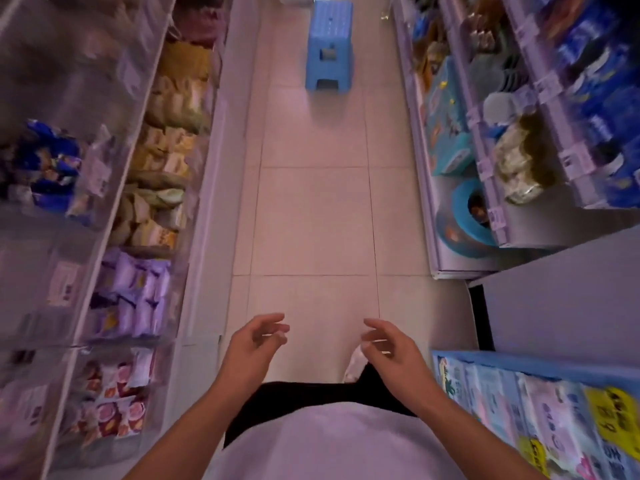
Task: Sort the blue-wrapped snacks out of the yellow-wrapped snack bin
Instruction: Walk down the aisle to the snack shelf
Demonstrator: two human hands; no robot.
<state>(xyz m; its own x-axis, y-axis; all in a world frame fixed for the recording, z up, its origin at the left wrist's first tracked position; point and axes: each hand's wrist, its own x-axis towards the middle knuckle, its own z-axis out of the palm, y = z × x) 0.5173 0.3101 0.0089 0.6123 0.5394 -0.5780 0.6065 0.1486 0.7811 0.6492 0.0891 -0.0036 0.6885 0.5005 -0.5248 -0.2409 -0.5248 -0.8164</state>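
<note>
Aisle, standing. Left hand [254, 336] and right hand [388, 341] both loose, holding nothing, out over the floor [311, 209]. Yellow snacks [166, 147] sit in left-shelf bins; blue snacks [48, 164] in a bin alongside. Sorting apparently not begun; blur hides any strays.

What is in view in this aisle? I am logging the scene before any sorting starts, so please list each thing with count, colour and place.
yellow-wrapped snacks: many, yellow, left shelf bins, middle.
blue-wrapped snacks: several, blue, upper left bin.
purple snack packs: many, purple, left bins, nearer.
red and white snack packs: many, left bins, nearest.
stool: one, blue, on the floor far down the aisle.
right shelves: blue packs and boxes, too blurred to count.
left hand: one, empty, fingers loosely curled, over the floor.
right hand: one, empty, likewise.
</note>
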